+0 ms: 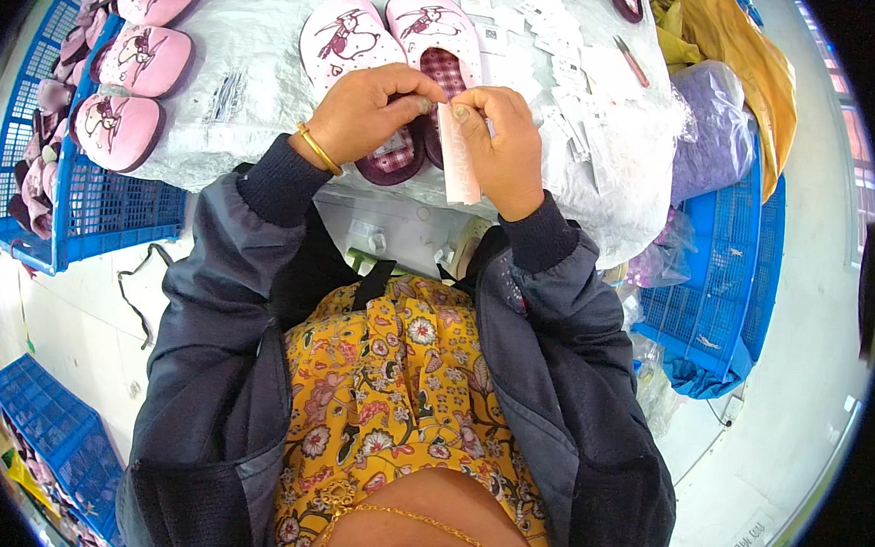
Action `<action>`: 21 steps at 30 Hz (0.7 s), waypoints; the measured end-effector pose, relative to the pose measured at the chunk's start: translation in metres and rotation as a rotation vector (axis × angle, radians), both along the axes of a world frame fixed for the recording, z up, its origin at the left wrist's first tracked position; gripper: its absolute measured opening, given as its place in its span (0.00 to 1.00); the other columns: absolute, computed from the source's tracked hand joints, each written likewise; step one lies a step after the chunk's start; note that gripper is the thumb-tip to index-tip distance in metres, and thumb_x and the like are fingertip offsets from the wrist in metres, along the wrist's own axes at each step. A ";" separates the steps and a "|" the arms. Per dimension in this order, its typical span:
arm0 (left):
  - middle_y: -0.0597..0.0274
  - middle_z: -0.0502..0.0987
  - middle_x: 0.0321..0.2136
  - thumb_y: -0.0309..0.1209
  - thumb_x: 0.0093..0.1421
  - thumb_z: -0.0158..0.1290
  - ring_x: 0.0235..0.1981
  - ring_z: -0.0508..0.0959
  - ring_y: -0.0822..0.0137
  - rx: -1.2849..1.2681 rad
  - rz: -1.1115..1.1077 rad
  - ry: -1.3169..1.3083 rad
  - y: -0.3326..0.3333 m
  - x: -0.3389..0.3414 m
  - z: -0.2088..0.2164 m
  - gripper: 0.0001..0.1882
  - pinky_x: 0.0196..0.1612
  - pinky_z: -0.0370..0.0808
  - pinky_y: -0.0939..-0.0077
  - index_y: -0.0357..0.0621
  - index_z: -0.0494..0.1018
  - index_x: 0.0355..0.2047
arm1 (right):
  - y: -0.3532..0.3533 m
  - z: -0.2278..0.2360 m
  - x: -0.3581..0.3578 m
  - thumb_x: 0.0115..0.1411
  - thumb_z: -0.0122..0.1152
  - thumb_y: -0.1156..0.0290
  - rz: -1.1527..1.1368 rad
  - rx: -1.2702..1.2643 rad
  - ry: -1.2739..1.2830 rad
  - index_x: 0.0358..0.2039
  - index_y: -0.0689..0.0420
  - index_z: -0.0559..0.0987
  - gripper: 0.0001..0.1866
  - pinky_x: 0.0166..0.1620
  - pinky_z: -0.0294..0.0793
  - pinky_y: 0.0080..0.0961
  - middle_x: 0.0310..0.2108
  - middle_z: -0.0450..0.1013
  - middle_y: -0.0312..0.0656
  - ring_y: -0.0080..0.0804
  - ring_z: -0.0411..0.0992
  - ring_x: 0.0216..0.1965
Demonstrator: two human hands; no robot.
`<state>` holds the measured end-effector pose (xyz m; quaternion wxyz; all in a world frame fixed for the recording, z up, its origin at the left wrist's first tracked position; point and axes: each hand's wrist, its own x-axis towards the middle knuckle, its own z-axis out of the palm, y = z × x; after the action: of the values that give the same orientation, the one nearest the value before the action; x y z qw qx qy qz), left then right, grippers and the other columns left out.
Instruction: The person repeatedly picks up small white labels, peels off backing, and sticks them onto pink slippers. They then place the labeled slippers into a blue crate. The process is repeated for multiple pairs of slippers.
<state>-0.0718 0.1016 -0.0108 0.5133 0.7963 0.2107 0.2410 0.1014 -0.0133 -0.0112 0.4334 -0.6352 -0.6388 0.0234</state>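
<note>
A pair of pink slippers lies side by side before me, toes pointing away: a left slipper [334, 35] and a right slipper [435, 21], both with a dark animal print and plaid insoles. Over their open heels, my right hand [506, 142] is closed on a pale paper strip [459, 165] that hangs down from its thumb and fingers. My left hand [373, 104] is closed in a pinch, its fingertips at the strip's upper end. Whatever is between those fingertips is too small to make out. My hands partly cover the slippers.
Small white labels [562, 40] are scattered on the plastic-covered table [243, 21], with a red-handled pointed tool [632, 65] beside them. More pink slippers [118, 132] line the left edge. Blue crates [126, 204] flank the table, and a purple bag [712, 125] tops the right one.
</note>
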 end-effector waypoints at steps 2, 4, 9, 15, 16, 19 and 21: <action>0.67 0.78 0.35 0.25 0.63 0.52 0.39 0.75 0.75 -0.086 -0.010 -0.046 0.002 0.001 -0.001 0.08 0.47 0.71 0.79 0.38 0.77 0.41 | 0.003 -0.001 -0.003 0.56 0.61 0.72 0.014 -0.078 0.189 0.33 0.57 0.79 0.05 0.45 0.69 0.38 0.33 0.75 0.44 0.44 0.72 0.39; 0.68 0.78 0.36 0.25 0.63 0.52 0.39 0.75 0.76 -0.147 0.010 -0.082 0.002 0.001 0.000 0.08 0.47 0.71 0.80 0.38 0.76 0.41 | 0.004 -0.001 -0.005 0.57 0.61 0.72 0.029 -0.073 0.169 0.33 0.58 0.79 0.05 0.43 0.70 0.38 0.33 0.75 0.44 0.46 0.72 0.38; 0.69 0.77 0.36 0.24 0.63 0.53 0.38 0.74 0.79 -0.187 0.028 -0.070 0.007 0.000 -0.001 0.08 0.45 0.72 0.82 0.38 0.74 0.42 | 0.005 -0.006 -0.003 0.57 0.61 0.73 0.043 -0.058 0.101 0.34 0.58 0.79 0.05 0.41 0.71 0.37 0.31 0.75 0.45 0.46 0.72 0.37; 0.69 0.76 0.35 0.24 0.62 0.54 0.37 0.74 0.80 -0.206 -0.038 -0.046 0.006 -0.001 -0.002 0.09 0.44 0.72 0.83 0.37 0.73 0.43 | 0.005 -0.001 -0.006 0.56 0.62 0.74 0.040 -0.071 0.176 0.32 0.57 0.80 0.04 0.39 0.71 0.35 0.30 0.75 0.43 0.44 0.73 0.34; 0.69 0.76 0.34 0.24 0.62 0.54 0.37 0.74 0.80 -0.198 -0.035 -0.041 0.005 0.000 -0.001 0.09 0.44 0.72 0.84 0.38 0.73 0.43 | 0.005 -0.001 -0.007 0.56 0.62 0.74 0.045 -0.062 0.183 0.32 0.58 0.80 0.04 0.39 0.71 0.35 0.29 0.75 0.43 0.44 0.73 0.34; 0.69 0.76 0.33 0.24 0.61 0.54 0.36 0.74 0.80 -0.185 -0.033 -0.037 0.004 0.001 -0.001 0.09 0.42 0.72 0.84 0.37 0.73 0.42 | 0.006 -0.003 -0.007 0.56 0.63 0.74 0.052 -0.050 0.195 0.32 0.58 0.80 0.04 0.38 0.71 0.35 0.29 0.76 0.43 0.43 0.73 0.34; 0.69 0.76 0.33 0.23 0.61 0.54 0.35 0.74 0.80 -0.178 -0.036 -0.031 0.004 0.001 -0.001 0.09 0.41 0.72 0.84 0.37 0.73 0.42 | 0.006 -0.004 -0.007 0.55 0.63 0.74 0.056 -0.055 0.197 0.32 0.58 0.80 0.04 0.38 0.71 0.35 0.29 0.76 0.44 0.43 0.73 0.34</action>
<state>-0.0709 0.1055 -0.0116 0.5893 0.7475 0.2088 0.2245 0.0946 -0.0074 -0.0149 0.4757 -0.6234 -0.6098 0.1151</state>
